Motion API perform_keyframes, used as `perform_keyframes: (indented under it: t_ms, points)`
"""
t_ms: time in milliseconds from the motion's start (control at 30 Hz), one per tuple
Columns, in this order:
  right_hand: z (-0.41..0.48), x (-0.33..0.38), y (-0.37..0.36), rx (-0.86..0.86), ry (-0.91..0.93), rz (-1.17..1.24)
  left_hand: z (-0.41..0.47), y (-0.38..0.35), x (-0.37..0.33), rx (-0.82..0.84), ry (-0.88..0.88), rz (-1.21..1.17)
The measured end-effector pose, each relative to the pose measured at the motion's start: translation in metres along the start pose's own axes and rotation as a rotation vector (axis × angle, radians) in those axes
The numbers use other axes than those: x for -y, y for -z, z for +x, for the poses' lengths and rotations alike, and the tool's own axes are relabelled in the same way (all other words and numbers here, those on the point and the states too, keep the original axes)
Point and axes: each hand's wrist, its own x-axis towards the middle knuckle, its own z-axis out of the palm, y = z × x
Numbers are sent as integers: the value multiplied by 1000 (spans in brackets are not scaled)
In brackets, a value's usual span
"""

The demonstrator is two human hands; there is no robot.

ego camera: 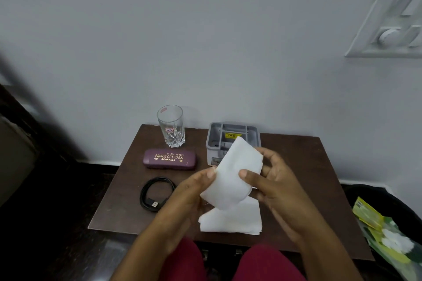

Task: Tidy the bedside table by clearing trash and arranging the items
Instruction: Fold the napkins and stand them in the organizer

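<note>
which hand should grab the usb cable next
Left. The left hand sits right beside the coiled usb cable; the right hand is farther off, across the held tissue.

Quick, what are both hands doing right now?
Left hand: closed on the white tissue.
Right hand: closed on the same tissue.

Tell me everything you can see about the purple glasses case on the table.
The purple glasses case is a long, rounded, closed box that looks like hard plastic or leatherette. Gold lettering on its lid reads PRINCE OPTICALS, ROURKELA, with a smaller line above too small to read surely. It lies flat, lengthwise across the left rear part of the brown table, just in front of the empty drinking glass and behind the coiled black USB cable. Nothing rests on it, and neither hand touches it.
</note>
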Motion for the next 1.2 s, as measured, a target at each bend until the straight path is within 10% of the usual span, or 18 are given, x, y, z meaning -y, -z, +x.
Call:
perform_keyframes:
  t_ms: [567, 933, 1200]
  points:
    - [77, 29, 16, 137, 37, -498, 101, -7, -59, -129, -223, 301]
    - [175, 24, 6, -192, 190, -892, 195, 11, -89, -89, -539, 424]
    - [191, 14, 10, -106, 116, -1148, 216, 30, -68, -81, -529, 418]
